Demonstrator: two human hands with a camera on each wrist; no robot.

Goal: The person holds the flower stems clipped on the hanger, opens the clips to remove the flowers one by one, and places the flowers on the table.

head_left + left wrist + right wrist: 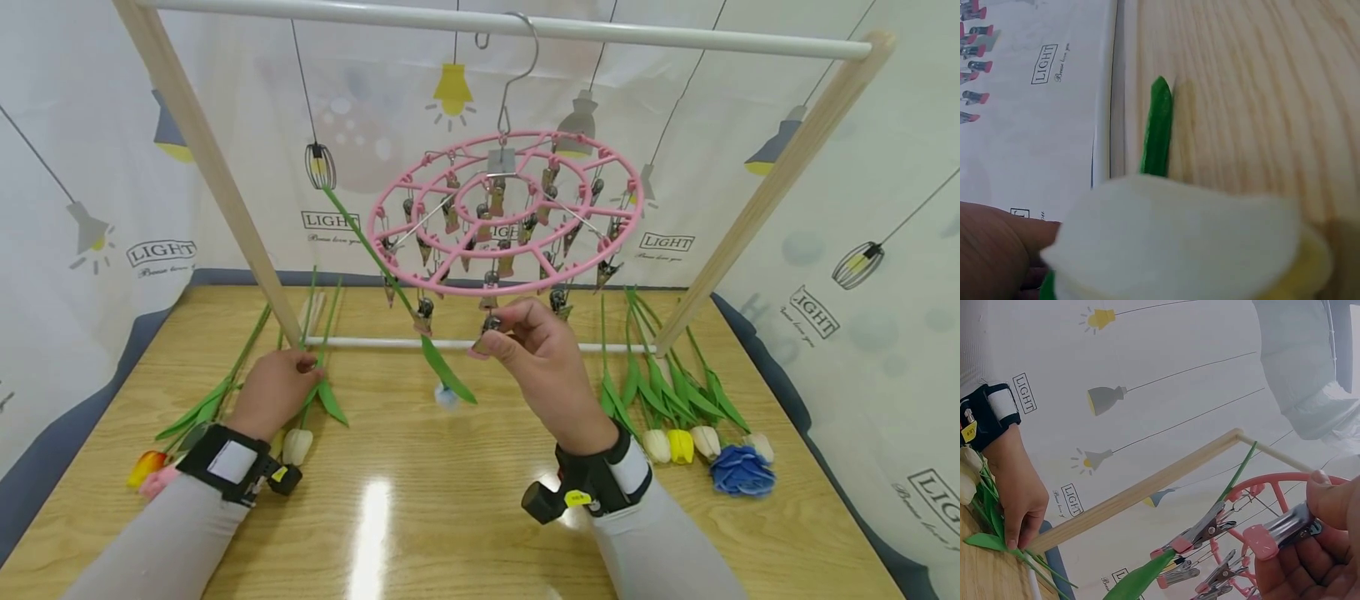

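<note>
My right hand [551,375] pinches a metal clip [1282,531] with pink tips, between thumb and fingers. It hangs from the front of a round pink hanger [525,287]. Just left of it, another clip [423,315] grips a green stem [1241,470]; its leaf [447,372] droops below, over a small pale blue flower. On the table at the left, my left hand [273,392] pinches the stem of a white tulip [298,447] between thumb and fingertips. That tulip's white head [1172,237] fills the lower left wrist view and hides much of the hand.
A wooden-legged rack with a white top bar [675,37] carries the hanger by its hook [534,50]. More tulips lie at the left, among them an orange one [146,468]. White and yellow tulips [680,446] and a blue rose [742,471] lie at the right.
</note>
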